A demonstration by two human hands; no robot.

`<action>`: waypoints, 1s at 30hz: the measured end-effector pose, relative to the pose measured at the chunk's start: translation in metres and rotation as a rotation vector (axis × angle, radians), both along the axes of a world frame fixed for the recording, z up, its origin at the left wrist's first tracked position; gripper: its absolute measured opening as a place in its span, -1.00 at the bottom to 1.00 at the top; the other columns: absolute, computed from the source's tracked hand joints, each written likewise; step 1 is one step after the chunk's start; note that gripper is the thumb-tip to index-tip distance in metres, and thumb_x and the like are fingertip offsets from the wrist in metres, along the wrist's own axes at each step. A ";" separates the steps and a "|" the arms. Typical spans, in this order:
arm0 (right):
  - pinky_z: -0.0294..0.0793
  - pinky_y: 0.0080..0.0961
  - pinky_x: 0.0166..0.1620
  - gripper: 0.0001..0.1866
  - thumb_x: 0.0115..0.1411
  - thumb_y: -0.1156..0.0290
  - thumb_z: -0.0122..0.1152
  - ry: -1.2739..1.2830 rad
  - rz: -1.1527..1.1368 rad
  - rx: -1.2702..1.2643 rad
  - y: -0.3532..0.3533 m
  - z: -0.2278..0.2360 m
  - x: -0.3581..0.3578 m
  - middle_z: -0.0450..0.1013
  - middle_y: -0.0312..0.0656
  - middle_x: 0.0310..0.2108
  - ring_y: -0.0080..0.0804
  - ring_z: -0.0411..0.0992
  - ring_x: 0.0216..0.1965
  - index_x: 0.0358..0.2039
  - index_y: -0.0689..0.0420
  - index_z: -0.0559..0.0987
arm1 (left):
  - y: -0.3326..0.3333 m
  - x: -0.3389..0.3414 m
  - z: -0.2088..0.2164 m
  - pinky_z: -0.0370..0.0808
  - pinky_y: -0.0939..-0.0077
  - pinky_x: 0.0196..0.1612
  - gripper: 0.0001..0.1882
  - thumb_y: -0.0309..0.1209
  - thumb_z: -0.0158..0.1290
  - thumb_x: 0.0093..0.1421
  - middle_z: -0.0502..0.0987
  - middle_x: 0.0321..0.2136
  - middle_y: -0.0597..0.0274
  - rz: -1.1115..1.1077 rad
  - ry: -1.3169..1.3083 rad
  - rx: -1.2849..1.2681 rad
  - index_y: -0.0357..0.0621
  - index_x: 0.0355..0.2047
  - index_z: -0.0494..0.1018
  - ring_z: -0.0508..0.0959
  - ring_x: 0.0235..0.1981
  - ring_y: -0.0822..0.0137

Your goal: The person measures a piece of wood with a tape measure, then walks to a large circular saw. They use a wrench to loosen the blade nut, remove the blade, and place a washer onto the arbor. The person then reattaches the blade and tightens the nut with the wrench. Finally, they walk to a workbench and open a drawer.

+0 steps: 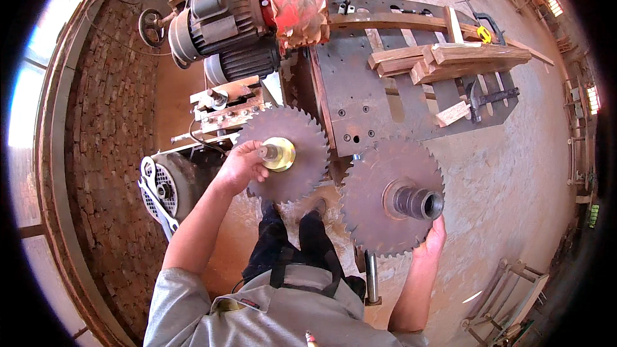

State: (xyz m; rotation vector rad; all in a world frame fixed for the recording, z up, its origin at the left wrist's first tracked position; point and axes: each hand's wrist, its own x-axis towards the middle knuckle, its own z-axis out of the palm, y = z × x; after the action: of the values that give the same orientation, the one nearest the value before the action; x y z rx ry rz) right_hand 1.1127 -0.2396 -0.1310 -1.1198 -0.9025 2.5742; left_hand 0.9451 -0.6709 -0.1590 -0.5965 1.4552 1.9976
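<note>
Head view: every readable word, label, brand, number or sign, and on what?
None quotable.
Red boxy machine cover: white marking, unclear.
Grey cloth shirt: dark red chest label, too small.
Small green rectangular panel, right edge: blurred.
Round brown toothed steel blades: no text visible.

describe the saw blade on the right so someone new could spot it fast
Find the grey metal table at the upper right. Below its near edge, the right grip holds a round toothed saw blade. A dark ribbed sleeve sets it apart from the left blade, which has a yellow collar.
</note>
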 end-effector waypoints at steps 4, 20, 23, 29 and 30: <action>0.46 -0.18 0.12 -0.60 0.36 0.27 0.01 0.044 0.006 -0.019 -0.006 0.005 -0.005 0.42 -0.06 0.10 -0.19 0.43 0.08 0.11 0.25 0.42 | -0.007 0.001 0.003 0.55 0.53 -0.63 -0.75 -0.65 -0.08 0.21 0.57 -0.43 0.06 -0.015 0.019 0.092 -0.20 -0.09 0.37 0.58 -0.64 0.32; 0.40 -0.17 0.15 -0.58 0.36 0.23 -0.01 0.101 0.126 -0.025 -0.024 0.006 -0.019 0.43 -0.09 0.08 -0.19 0.40 0.09 0.12 0.21 0.41 | 0.000 -0.013 0.062 0.51 0.63 -0.65 -0.75 -0.49 -0.04 0.25 0.58 -0.51 0.13 -0.242 0.038 -0.099 -0.27 -0.07 0.41 0.59 -0.67 0.35; 0.40 -0.17 0.15 -0.58 0.36 0.22 0.00 0.103 0.145 -0.030 -0.028 0.004 -0.023 0.44 -0.09 0.07 -0.18 0.40 0.09 0.11 0.22 0.42 | 0.002 -0.010 0.059 0.56 0.57 -0.63 -0.73 -0.56 -0.06 0.23 0.60 -0.37 0.07 -0.267 0.055 -0.094 -0.26 -0.05 0.40 0.63 -0.61 0.28; 0.42 -0.18 0.14 -0.58 0.33 0.22 0.06 0.078 0.141 0.009 -0.036 0.006 -0.026 0.46 -0.09 0.04 -0.19 0.43 0.05 0.08 0.22 0.45 | -0.003 0.002 0.055 0.61 0.53 -0.60 -0.60 -0.66 -0.09 0.16 0.61 -0.30 0.03 -0.118 0.055 0.275 -0.27 0.04 0.36 0.66 -0.55 0.22; 0.43 -0.18 0.13 -0.58 0.32 0.22 0.07 0.078 0.149 0.011 -0.038 0.006 -0.026 0.47 -0.09 0.04 -0.19 0.44 0.05 0.08 0.22 0.45 | -0.006 0.003 0.058 0.58 0.58 -0.61 -0.53 -0.66 -0.10 0.16 0.60 -0.27 0.08 -0.135 0.077 0.238 -0.27 0.11 0.33 0.64 -0.57 0.30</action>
State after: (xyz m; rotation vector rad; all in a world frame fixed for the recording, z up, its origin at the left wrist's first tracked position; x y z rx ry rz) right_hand 1.0867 -0.2772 -0.1248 -0.9760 -1.0157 2.7061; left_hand 0.9482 -0.6767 -0.1006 -0.3146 1.2405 2.0654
